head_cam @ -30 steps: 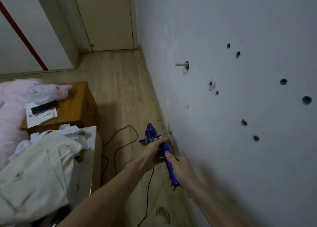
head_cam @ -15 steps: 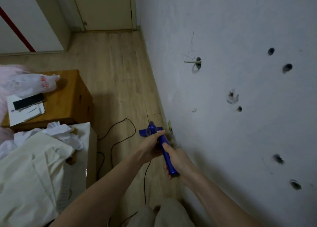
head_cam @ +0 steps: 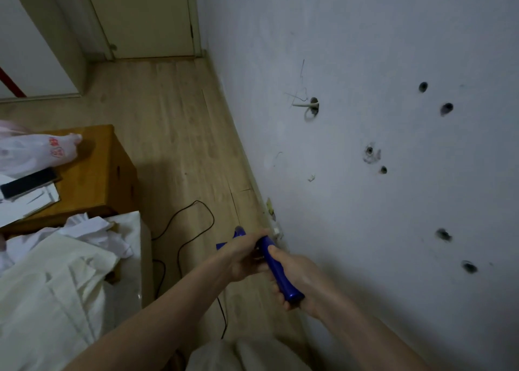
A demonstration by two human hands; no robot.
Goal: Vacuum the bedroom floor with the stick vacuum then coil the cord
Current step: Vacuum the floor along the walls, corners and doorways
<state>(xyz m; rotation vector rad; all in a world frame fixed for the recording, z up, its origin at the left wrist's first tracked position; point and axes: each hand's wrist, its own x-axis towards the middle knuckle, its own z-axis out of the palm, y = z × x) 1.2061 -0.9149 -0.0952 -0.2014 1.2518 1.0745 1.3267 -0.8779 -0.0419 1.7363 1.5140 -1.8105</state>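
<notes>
Head view: right hand (head_cam: 297, 275) wraps the rear of the blue vacuum handle (head_cam: 276, 269), left hand (head_cam: 244, 254) grips it further forward, both clenched on it, low by the white wall (head_cam: 379, 47). Black cord (head_cam: 193, 227) loops loose on the wood floor (head_cam: 174, 123) between the bed (head_cam: 56, 286) and the wall. Wooden nightstand (head_cam: 95, 171) at left carries a plastic bag (head_cam: 33, 151), phone (head_cam: 28, 182) and papers.

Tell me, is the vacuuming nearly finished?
Hard to say how much floor is done; nothing visible shows it. Right now both hands grip the blue vacuum handle: the left hand higher up, the right hand near its end, close to the wall. The black cord lies loose on the floor, so coiling is left.
</notes>
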